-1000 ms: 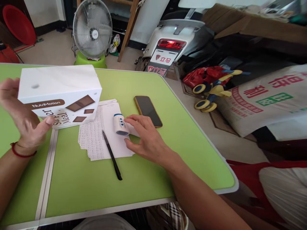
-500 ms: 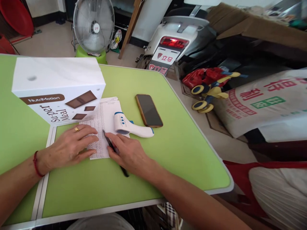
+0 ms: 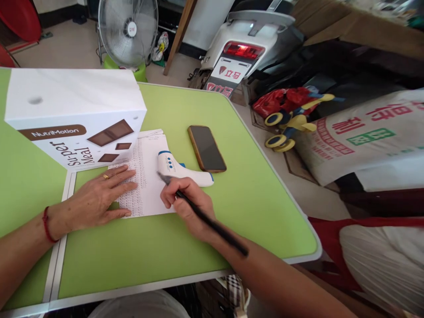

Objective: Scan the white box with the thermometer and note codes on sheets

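My left hand (image 3: 102, 194) lies flat with spread fingers on the left side of a sheet of paper (image 3: 153, 194), whose left part is covered in small handwriting. In my right hand (image 3: 190, 205) is a dark pen (image 3: 212, 224), gripped between thumb and fingers. Its tip points up and left, close to a white and blue infrared thermometer (image 3: 195, 176) that lies across the paper's right edge. Whether the pen tip touches anything I cannot tell. A white NutriMotion box (image 3: 76, 97) stands at the paper's far left edge.
The green table (image 3: 258, 198) also carries a phone (image 3: 207, 148) in a brown case, right of the thermometer. Beyond the table stand a fan (image 3: 129, 31), a white scooter (image 3: 241, 48) and a large printed sack (image 3: 361, 137). A white round container (image 3: 139, 304) is below the near edge.
My right hand has moved right, off the written lines, and turned the pen so that its rear end lies over my wrist. My left hand's fingers have flattened on the paper.
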Demonstrator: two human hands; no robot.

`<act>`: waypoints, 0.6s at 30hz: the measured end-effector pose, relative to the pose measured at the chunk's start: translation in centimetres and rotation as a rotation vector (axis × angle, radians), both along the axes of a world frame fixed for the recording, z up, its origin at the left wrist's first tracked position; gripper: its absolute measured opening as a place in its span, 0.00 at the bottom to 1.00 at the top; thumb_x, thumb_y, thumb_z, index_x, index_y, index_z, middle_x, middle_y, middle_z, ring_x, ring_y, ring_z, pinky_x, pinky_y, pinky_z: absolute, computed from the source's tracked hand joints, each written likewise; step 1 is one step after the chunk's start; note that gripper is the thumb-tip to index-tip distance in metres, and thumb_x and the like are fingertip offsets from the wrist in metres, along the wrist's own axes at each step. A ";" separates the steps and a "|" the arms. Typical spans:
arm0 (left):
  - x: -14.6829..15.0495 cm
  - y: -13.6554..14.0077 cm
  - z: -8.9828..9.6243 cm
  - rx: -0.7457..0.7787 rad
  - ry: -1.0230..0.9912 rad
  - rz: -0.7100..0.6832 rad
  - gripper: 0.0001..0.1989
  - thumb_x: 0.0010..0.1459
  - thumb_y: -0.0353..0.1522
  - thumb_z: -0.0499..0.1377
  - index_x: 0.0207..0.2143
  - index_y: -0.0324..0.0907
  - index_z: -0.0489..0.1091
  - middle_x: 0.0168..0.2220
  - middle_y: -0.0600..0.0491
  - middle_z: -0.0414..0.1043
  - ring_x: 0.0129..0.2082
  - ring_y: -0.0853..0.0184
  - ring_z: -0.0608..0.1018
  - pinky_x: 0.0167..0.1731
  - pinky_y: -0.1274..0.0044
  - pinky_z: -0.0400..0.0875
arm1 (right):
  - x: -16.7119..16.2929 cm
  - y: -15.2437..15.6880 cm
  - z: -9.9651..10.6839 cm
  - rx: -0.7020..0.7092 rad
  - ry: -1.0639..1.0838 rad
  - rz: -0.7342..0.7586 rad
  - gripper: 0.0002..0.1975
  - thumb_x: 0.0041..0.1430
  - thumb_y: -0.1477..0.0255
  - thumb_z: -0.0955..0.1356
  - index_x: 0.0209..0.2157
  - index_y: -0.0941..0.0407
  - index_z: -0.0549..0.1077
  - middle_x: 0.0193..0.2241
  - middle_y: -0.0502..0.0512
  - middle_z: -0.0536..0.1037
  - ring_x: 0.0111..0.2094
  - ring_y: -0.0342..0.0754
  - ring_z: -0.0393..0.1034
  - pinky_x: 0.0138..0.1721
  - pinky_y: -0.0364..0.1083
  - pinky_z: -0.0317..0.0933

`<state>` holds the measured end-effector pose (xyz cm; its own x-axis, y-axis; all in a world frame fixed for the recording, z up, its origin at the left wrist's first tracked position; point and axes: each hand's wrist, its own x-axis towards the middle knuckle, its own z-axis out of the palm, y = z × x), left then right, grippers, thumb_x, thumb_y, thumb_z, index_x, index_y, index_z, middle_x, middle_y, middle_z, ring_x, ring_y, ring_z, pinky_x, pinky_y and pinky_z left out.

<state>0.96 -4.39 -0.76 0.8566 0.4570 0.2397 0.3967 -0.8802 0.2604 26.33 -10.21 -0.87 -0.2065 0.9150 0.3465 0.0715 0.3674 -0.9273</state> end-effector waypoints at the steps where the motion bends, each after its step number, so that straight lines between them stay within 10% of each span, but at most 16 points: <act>1: 0.0 0.0 0.0 0.001 -0.003 -0.003 0.26 0.66 0.43 0.57 0.60 0.37 0.64 0.65 0.37 0.60 0.67 0.50 0.60 0.63 0.56 0.63 | -0.1 0.0 -0.1 -0.013 0.008 -0.022 0.14 0.67 0.57 0.63 0.39 0.53 0.71 0.24 0.47 0.67 0.25 0.43 0.62 0.27 0.45 0.61; 18: 0.2 0.1 -0.2 -0.027 -0.020 -0.033 0.21 0.67 0.42 0.55 0.57 0.39 0.67 0.65 0.37 0.60 0.68 0.50 0.59 0.64 0.56 0.60 | -1.8 0.7 -0.6 -0.187 -0.198 -0.270 0.04 0.49 0.71 0.67 0.25 0.53 0.66 0.17 0.43 0.67 0.17 0.39 0.58 0.18 0.40 0.53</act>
<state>1.14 -4.27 -0.92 0.8664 0.4351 0.2449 0.3619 -0.8852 0.2921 24.51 -9.52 -1.44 0.0048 0.9893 0.1460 0.3272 0.1365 -0.9351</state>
